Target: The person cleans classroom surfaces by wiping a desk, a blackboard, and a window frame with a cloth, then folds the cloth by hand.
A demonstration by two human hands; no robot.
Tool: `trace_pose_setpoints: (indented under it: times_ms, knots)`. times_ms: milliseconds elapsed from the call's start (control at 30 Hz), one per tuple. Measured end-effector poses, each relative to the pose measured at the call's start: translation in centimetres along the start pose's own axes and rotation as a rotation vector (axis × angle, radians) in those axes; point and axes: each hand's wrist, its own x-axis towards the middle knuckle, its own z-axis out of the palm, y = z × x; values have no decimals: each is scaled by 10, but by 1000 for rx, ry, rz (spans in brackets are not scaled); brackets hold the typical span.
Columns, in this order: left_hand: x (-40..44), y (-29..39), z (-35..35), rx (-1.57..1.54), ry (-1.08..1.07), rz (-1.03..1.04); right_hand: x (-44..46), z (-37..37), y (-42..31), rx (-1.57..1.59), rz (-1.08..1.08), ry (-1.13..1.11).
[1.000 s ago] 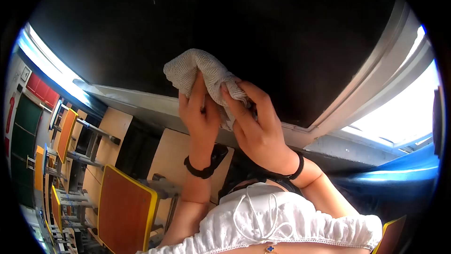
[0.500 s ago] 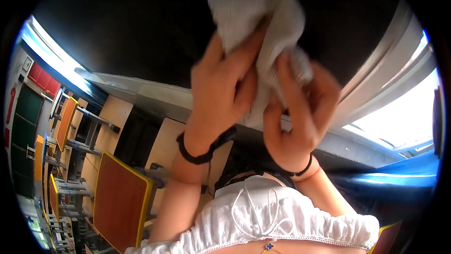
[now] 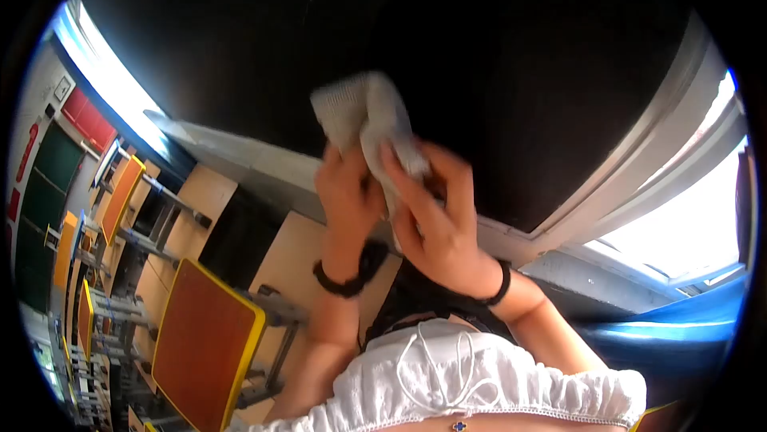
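Note:
A pale grey-white cloth (image 3: 363, 112), bunched and slightly blurred, is held between both hands in front of a large dark surface (image 3: 519, 96). My left hand (image 3: 345, 192) grips its lower left part, fingers closed on the fabric. From the right, my right hand (image 3: 443, 224) pinches the cloth's folds between thumb and fingers. The cloth's upper end sticks out beyond the fingertips. Whether it touches the dark surface, I cannot tell.
A pale frame edge (image 3: 272, 164) borders the dark surface. At right are a bright window (image 3: 679, 224) and a blue curtain (image 3: 679, 320). Several desks and chairs stand at left, including a brown chair panel with yellow edging (image 3: 204, 344). A green board (image 3: 44, 200) is farther off.
Both hands have drawn the cloth down and leftward, closer to my body. The hands are nearer each other, and the cloth looks more bunched. Both still hold it.

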Motion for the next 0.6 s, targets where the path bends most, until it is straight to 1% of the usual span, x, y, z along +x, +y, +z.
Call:
trace_pose_setpoints:
  times_ms: [67, 100, 167, 200, 233, 267, 333, 433, 500, 567, 600]
  knots:
    - [32, 0, -4, 0, 95, 31, 21, 14, -4, 11, -22, 46]
    - [29, 0, -5, -13, 115, -12, 27, 19, -5, 13, -41, 73]
    - [26, -3, 0, -45, 159, -82, 19, 26, -5, -41, -18, -4]
    - [11, -12, 1, -53, 150, -132, 13, 30, -3, -73, -10, -36]
    - [-14, -21, 4, -60, 134, -220, -1, 35, 2, -33, 43, -107]
    - [-34, -27, 9, -72, 139, -299, -18, 40, 12, -112, -13, -168]
    - [-66, -21, 10, -128, 58, -401, -46, 45, 20, -111, 24, -284]
    - [-125, -11, 20, -14, -84, -436, -81, 44, 19, -108, 105, -374]
    - [-151, -4, 29, -22, -57, -335, -88, 38, 17, -86, 56, -356]
    - [-150, 27, 51, 255, 89, -280, -80, 21, 9, -47, 23, -326]
    - [-130, 62, 68, 541, 215, -275, -75, 13, 6, -73, -27, -274]
